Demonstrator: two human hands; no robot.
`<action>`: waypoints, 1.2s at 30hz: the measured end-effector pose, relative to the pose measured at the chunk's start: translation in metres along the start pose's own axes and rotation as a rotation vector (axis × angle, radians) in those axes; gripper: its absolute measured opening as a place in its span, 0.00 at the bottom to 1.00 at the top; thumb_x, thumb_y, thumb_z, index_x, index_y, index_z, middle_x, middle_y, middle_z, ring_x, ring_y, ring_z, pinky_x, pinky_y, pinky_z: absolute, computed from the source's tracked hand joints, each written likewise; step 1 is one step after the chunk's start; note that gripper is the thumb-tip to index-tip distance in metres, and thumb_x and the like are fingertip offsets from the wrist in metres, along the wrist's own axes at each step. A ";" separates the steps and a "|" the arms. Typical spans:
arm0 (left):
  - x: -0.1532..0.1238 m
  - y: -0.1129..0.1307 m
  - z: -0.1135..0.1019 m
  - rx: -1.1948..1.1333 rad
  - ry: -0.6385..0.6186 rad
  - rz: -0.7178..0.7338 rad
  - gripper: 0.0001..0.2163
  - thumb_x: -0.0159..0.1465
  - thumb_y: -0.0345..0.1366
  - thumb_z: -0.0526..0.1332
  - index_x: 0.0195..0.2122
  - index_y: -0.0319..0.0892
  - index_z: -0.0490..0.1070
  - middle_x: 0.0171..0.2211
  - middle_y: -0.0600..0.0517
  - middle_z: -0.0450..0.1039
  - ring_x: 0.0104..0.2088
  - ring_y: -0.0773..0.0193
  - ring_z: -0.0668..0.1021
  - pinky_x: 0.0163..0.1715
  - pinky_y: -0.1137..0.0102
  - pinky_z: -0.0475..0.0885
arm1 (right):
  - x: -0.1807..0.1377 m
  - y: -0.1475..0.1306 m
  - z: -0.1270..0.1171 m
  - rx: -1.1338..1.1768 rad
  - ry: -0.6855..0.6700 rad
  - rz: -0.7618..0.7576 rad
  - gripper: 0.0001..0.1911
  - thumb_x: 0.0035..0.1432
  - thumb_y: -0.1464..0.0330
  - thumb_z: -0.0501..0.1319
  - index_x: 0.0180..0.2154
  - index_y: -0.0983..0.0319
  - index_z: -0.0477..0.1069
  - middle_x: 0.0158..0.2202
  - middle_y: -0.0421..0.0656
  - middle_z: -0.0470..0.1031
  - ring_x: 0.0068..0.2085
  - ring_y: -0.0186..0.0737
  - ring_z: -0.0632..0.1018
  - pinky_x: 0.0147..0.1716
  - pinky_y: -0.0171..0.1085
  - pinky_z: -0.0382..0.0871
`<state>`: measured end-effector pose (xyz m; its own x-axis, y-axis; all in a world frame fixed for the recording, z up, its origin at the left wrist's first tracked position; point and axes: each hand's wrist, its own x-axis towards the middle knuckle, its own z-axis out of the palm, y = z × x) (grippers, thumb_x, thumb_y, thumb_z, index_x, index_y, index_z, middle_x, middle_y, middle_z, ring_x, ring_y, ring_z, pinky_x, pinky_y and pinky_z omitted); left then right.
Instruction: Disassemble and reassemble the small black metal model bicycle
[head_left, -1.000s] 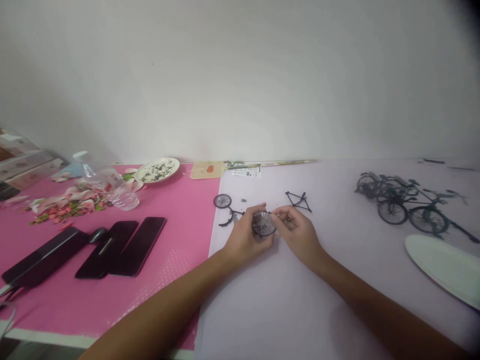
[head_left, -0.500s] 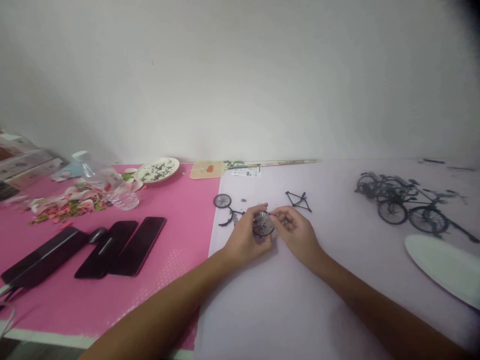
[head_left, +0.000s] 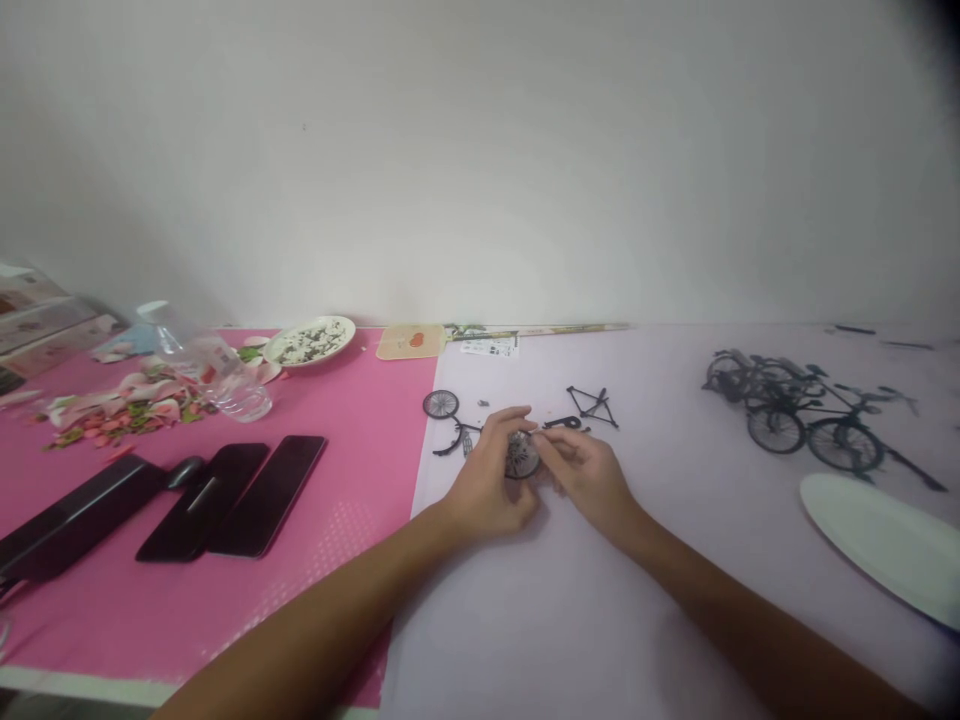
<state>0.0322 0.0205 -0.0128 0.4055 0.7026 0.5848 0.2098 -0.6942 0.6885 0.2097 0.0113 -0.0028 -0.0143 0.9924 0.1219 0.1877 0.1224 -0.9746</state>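
Note:
Between my hands is a small black spoked toy bicycle wheel (head_left: 523,456). My left hand (head_left: 491,480) grips its left side, fingers curled over the top and thumb below. With thumb and fingers pinched, my right hand (head_left: 583,470) holds the upper right edge of the wheel; its fingertips partly cover the rim. Beyond them lie loose black parts on the white sheet: another wheel (head_left: 440,404), a curved mudguard-like piece (head_left: 450,445), a bicycle frame (head_left: 594,405) and a small black part (head_left: 566,423) just past my right fingers.
Several assembled toy bicycles (head_left: 814,415) and a white oval plate (head_left: 885,540) are at the right. On the pink cover at left are two phones (head_left: 266,495), a black case-like object (head_left: 82,520), a tilted plastic bottle (head_left: 217,370), petals (head_left: 127,405) and a plate (head_left: 349,335).
My right hand has shifted slightly left and down along the wheel, uncovering the small black part behind it. The wheel has turned a little. The whole view has moved slightly.

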 end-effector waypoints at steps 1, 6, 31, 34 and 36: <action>0.000 0.001 0.000 0.005 -0.001 0.004 0.39 0.49 0.20 0.63 0.63 0.46 0.59 0.67 0.39 0.59 0.68 0.45 0.65 0.67 0.48 0.65 | 0.000 0.000 0.000 -0.004 -0.001 0.001 0.23 0.60 0.47 0.67 0.37 0.62 0.77 0.24 0.42 0.75 0.20 0.35 0.71 0.18 0.34 0.66; 0.000 0.002 0.002 0.081 0.019 -0.025 0.36 0.58 0.27 0.67 0.67 0.47 0.57 0.70 0.39 0.56 0.71 0.46 0.62 0.68 0.49 0.63 | 0.000 0.000 -0.001 0.016 0.031 0.005 0.21 0.61 0.49 0.68 0.38 0.62 0.78 0.26 0.43 0.78 0.24 0.38 0.76 0.22 0.34 0.71; 0.002 -0.008 0.006 0.205 0.164 -0.173 0.31 0.61 0.38 0.72 0.64 0.46 0.63 0.59 0.42 0.72 0.60 0.46 0.74 0.60 0.50 0.69 | -0.001 0.002 -0.001 0.050 0.097 -0.036 0.20 0.63 0.50 0.67 0.45 0.60 0.73 0.34 0.44 0.80 0.28 0.37 0.78 0.23 0.33 0.69; 0.002 -0.007 0.006 0.195 0.169 -0.166 0.31 0.60 0.37 0.72 0.64 0.46 0.63 0.59 0.42 0.72 0.60 0.46 0.74 0.60 0.50 0.69 | -0.001 0.000 -0.001 0.027 0.094 -0.017 0.22 0.62 0.49 0.67 0.42 0.61 0.75 0.34 0.45 0.80 0.26 0.37 0.76 0.21 0.33 0.66; 0.002 -0.007 0.005 0.188 0.171 -0.164 0.32 0.60 0.36 0.72 0.64 0.46 0.63 0.60 0.42 0.72 0.60 0.46 0.74 0.61 0.49 0.69 | -0.002 -0.002 -0.001 0.003 0.099 -0.010 0.22 0.62 0.48 0.66 0.39 0.62 0.76 0.33 0.46 0.80 0.25 0.37 0.76 0.19 0.33 0.65</action>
<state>0.0361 0.0257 -0.0192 0.2008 0.8126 0.5472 0.4279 -0.5752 0.6972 0.2106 0.0092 -0.0013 0.0815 0.9854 0.1496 0.1854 0.1325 -0.9737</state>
